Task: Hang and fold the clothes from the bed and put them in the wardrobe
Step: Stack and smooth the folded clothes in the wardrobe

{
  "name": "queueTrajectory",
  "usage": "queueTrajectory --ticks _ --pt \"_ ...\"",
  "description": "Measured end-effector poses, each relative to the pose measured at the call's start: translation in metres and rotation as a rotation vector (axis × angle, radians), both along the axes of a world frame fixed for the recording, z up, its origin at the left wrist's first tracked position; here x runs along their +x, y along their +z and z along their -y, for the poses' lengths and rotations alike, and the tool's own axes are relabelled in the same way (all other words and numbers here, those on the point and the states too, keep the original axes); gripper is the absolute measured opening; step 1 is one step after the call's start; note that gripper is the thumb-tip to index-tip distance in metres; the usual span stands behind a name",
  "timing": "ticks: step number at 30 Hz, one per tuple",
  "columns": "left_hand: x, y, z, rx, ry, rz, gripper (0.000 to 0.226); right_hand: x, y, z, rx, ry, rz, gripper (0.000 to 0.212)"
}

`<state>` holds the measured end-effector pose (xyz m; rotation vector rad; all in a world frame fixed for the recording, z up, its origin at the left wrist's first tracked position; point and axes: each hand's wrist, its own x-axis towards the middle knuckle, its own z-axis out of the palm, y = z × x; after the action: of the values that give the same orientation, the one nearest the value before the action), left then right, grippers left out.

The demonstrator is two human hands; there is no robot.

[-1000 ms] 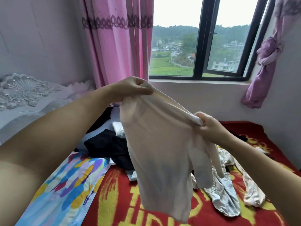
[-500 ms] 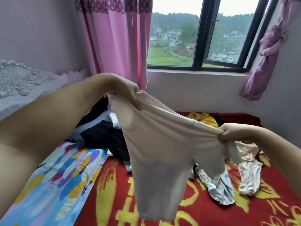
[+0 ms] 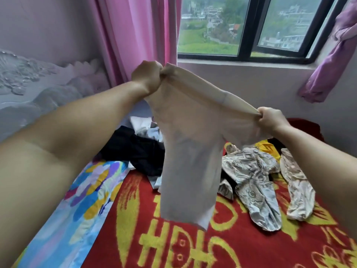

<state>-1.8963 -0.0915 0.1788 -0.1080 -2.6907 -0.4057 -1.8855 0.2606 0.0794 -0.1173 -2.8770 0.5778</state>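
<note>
Bedroom scene: red blanket strewn with unsorted clothes, window at twelve o'clock. Left hand, fingers curled tight, grips one top corner of the beige garment at eleven o'clock; right hand pinches the opposite corner at three (cloth hangs clear of the bed). Advice: level both hands, keep the top edge taut, then lower flat before folding.

Red blanket under scattered clothes.

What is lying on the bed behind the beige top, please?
Behind the beige top, partly visible: black clothes, white pieces and a patterned garment. What lies directly behind it is covered.
</note>
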Motion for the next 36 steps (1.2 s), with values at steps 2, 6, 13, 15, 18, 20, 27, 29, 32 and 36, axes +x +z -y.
queueTrajectory --ticks 2,6,13,15,18,20,27,29,32,36 --pt "0.011 0.004 0.003 -0.035 -0.092 -0.058 0.029 -0.007 0.003 -0.005 0.016 -0.007 -0.020 0.016" --pt "0.044 -0.023 0.012 -0.068 -0.348 -0.001 0.021 -0.005 -0.021 -0.010 -0.005 0.004 -0.057 0.017" --pt "0.146 -0.247 0.019 -0.391 -0.640 0.516 0.025 0.047 -0.193 -0.010 0.011 0.143 0.031 0.032" --pt "0.182 -0.334 0.017 -0.397 -0.629 0.793 0.029 0.080 -0.260 -0.010 0.086 0.309 0.092 0.028" --pt "0.231 -0.444 0.008 -0.498 -0.828 1.023 0.033 0.134 -0.355 -0.016 0.304 0.500 0.305 0.029" --pt "0.263 -0.500 0.002 -0.490 -0.872 1.159 0.029 0.175 -0.410 -0.021 0.537 0.572 0.604 0.040" --pt "0.288 -0.591 -0.065 -0.457 -0.827 1.323 0.031 0.217 -0.497 -0.065 0.246 0.283 1.055 0.046" --pt "0.274 -0.597 -0.094 -0.349 -0.751 1.221 0.033 0.206 -0.509 -0.071 0.029 0.097 0.940 0.042" --pt "0.253 -0.604 -0.142 -0.237 -0.576 1.014 0.039 0.193 -0.524 -0.064 -0.202 -0.120 0.932 0.053" --pt "0.222 -0.616 -0.194 -0.098 -0.337 0.898 0.056 0.189 -0.535 -0.043 -0.253 -0.143 0.768 0.054"
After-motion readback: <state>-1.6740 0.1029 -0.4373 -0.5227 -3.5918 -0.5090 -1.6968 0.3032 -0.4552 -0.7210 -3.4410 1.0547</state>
